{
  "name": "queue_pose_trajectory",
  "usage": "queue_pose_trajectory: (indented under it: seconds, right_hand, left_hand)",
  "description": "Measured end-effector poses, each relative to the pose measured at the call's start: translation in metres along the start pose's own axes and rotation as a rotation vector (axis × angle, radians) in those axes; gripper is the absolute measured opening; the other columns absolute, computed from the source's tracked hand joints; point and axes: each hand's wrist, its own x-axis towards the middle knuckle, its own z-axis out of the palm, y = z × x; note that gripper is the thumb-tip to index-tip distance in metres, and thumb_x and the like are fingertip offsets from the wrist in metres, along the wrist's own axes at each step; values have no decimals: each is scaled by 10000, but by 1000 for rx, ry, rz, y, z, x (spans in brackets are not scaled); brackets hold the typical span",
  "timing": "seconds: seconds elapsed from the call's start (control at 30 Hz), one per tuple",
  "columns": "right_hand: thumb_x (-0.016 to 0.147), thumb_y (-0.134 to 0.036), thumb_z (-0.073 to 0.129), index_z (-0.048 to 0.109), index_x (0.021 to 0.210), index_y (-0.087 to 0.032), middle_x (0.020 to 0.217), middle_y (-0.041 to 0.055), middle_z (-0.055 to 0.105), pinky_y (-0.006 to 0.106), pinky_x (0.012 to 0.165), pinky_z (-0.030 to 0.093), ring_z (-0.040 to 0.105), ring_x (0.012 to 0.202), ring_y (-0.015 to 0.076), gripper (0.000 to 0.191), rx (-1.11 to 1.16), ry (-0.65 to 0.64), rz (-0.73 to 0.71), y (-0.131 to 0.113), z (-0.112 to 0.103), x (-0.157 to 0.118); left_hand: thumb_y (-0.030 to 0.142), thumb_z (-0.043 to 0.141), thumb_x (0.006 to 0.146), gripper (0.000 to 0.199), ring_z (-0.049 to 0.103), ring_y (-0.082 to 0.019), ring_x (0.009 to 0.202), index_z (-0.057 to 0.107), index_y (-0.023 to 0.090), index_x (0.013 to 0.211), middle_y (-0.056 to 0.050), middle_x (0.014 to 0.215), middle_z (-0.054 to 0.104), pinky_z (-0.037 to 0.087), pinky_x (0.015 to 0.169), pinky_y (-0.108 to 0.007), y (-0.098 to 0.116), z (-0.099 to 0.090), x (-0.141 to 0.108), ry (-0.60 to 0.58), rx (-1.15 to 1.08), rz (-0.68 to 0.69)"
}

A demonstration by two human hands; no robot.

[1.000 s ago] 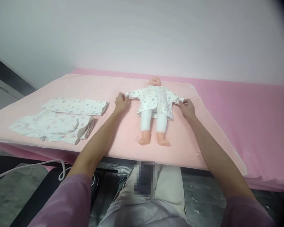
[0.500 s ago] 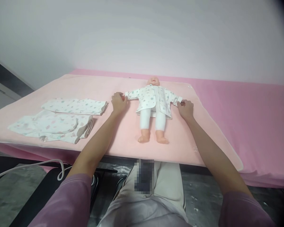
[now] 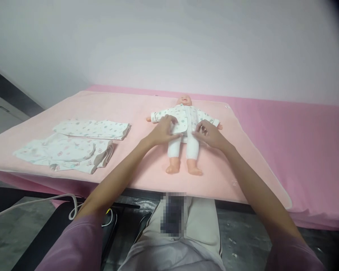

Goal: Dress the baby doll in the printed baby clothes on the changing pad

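Observation:
A baby doll (image 3: 184,100) lies on its back, arms spread, wearing white leggings (image 3: 174,148) and a white printed baby jacket (image 3: 181,119) open down the front. My left hand (image 3: 164,131) is over the jacket's left side, thumb and fingers apart, the thumb close to the lower hem. On the other side, my right hand (image 3: 210,133) has its fingers curled and the tips together at the edge of the right front panel. That hand hides the panel's lower corner. Both of the doll's hands show beyond the cuffs.
Folded printed baby clothes (image 3: 93,129) and a second printed garment (image 3: 70,152) lie to the left on the pale pink blanket (image 3: 147,171). A deeper pink cover (image 3: 307,150) extends to the right. A white cable (image 3: 45,197) runs below the table edge, above a black chair (image 3: 51,229).
Both my hands have left the doll's cuffs and come inward to the lower front of the jacket. The doll's hands are now uncovered.

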Motion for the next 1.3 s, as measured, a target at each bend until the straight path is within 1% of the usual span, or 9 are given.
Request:
queue_pose_trajectory:
  seconds: [0.17,0.27,0.4,0.53,0.67,0.83,1.0,1.1,1.3]
  right_hand:
    - [1028,-407,691,521,953,-250,1036,74,699,381,763,419,614,875,261,243,-232,-9,-25,-34,15,5]
    - [1078,-348,594,508,951,-253,1008,88,696,393,788,431,640,928,283,180,-263,84,-117,-43,23,13]
    - [1074,-361,628,528,982,-251,1017,101,706,389,769,417,648,943,302,175,-302,45,-124,-42,29,19]
    - [959,-296,707,526,937,-249,1018,119,713,385,717,372,640,919,318,188,-387,-3,-54,-39,36,26]
    - [1039,-364,619,504,903,-256,915,87,705,387,710,381,625,822,283,208,-310,38,-33,-33,25,33]
    - [1113,-475,513,558,960,-269,831,72,678,410,796,465,623,801,285,261,-298,370,307,26,-29,0]
    - [969,-502,676,653,962,-253,1050,156,762,546,972,555,679,1005,382,251,-408,275,463,93,-56,-47]
    - [1001,-516,643,707,1238,-215,1311,214,752,639,1161,526,659,1272,448,388,-399,359,308,98,-40,-31]
    - [1107,-534,548,587,1650,-142,1669,247,617,652,1339,417,526,1549,451,671,-307,261,151,75,8,62]
  left_hand:
    - [303,516,1144,132,689,-350,1127,579,233,1237,-160,1254,696,564,955,-511,12,9,-17,-72,142,-50]
    - [246,426,1165,190,698,-381,1140,611,234,1211,-170,1205,744,537,977,-546,11,5,-24,-56,297,-7]
    - [440,627,1135,199,693,-378,1147,607,247,1180,-154,1210,737,547,1003,-558,16,-1,-22,0,299,74]
    - [497,906,919,460,684,-390,1144,598,261,1166,-152,1239,702,587,937,-560,30,21,-3,-3,259,9]
    - [376,802,983,251,703,-421,1114,617,244,1088,-194,1191,721,575,874,-559,38,38,21,42,327,-93]
    - [422,422,1166,300,730,-362,952,634,245,1050,-120,962,749,556,882,-504,-15,-16,13,165,165,-424]
    - [555,600,1074,360,697,-458,1187,648,238,910,-192,1030,752,538,1060,-588,-93,-66,-23,159,298,-598]
    - [532,644,1049,339,597,-504,1407,715,216,1149,-259,1369,722,485,1183,-671,-100,-55,-12,199,338,-547]
    - [452,432,1155,529,508,-416,1582,618,206,1585,-207,1714,577,395,1342,-606,-74,4,63,108,229,-255]
